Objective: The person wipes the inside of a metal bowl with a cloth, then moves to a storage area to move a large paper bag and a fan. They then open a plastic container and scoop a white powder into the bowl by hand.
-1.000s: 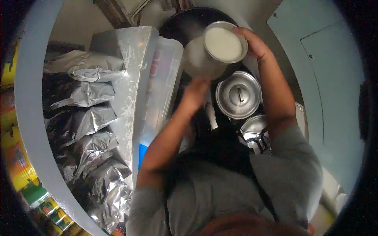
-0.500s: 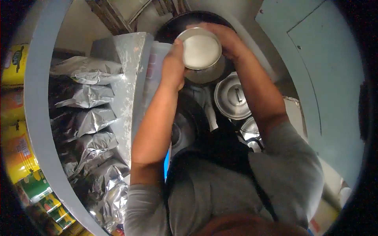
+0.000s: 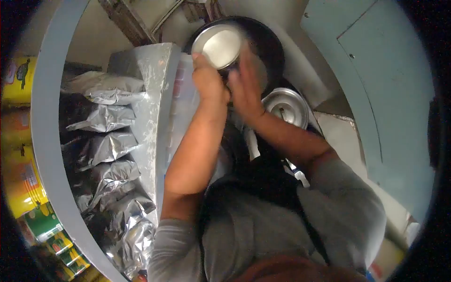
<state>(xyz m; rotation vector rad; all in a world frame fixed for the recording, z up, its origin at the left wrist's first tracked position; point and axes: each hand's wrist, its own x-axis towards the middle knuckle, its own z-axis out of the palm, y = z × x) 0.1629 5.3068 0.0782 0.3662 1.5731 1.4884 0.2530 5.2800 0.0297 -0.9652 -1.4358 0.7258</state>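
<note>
A round metal bowl [image 3: 198, 44] with a smooth white filling [image 3: 221, 48] is tilted toward me over a large black pan [image 3: 275, 51]. My left hand [image 3: 208, 80] grips its lower left rim, thumb on the near edge. Beside the bowl's right rim is my right hand [image 3: 246, 84], blurred by motion, its fingers stretched out and flat. The fingertips overlap the bowl's edge in this view. A greyish patch shows inside the pan, partly hidden behind the right hand.
A lidded steel pot [image 3: 287, 105] stands below my right forearm. To the left, silver foil packets [image 3: 110, 117] line a shelf beside a scuffed grey panel [image 3: 157, 94]. Yellow packs [image 3: 21, 178] sit farther left. A pale blue-green panel [image 3: 376, 70] borders the right side.
The bowl has shifted slightly left and up with my left hand. My right hand has come off the bowl's far right side and swung down and inward, fingers now extended.
</note>
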